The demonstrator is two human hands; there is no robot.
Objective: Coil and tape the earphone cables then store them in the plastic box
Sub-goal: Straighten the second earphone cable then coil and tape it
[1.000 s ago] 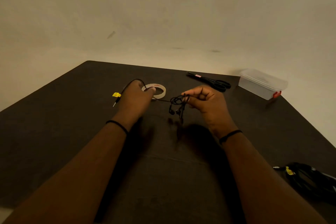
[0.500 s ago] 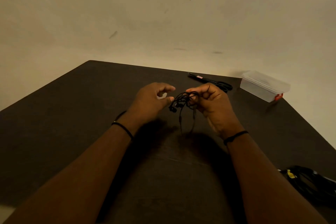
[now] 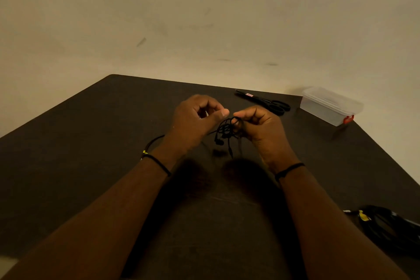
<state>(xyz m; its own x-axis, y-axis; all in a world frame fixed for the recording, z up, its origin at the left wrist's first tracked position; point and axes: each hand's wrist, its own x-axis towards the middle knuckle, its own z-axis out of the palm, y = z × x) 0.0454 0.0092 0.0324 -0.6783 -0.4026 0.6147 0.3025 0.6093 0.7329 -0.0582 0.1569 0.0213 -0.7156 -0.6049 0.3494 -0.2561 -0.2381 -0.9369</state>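
Your right hand pinches a small bundle of black earphone cable between thumb and curled fingers, held up off the dark table. An earbud and a couple of loose strands dangle beneath the bundle, so the coil looks unfinished to me. Your left hand sits just beside the bundle with its fingers curled and the thumb stretched towards it; a thin strand seems to run from the bundle towards that hand, but I cannot tell whether the fingers actually grip it. A loop of the same cable shows near your left wrist, with a yellow tag on it — the plug end, I would guess, not yet wound in.

By my reading you are in the winding step of this set. Left to do: gather the loose tail, tape the coil, and put it away. The clear plastic box stands well to the right of the bundle near the table's far edge, its lid on, so it has to be opened before anything goes in. Black scissors lie between the bundle and the box, further back.

No tape roll can be seen — if one is on the table, your hands may be covering it. At the right edge, nearer you than the bundle, a dark heap of cables is cut off by the frame; it is too dim to say whether it is coiled or taped.
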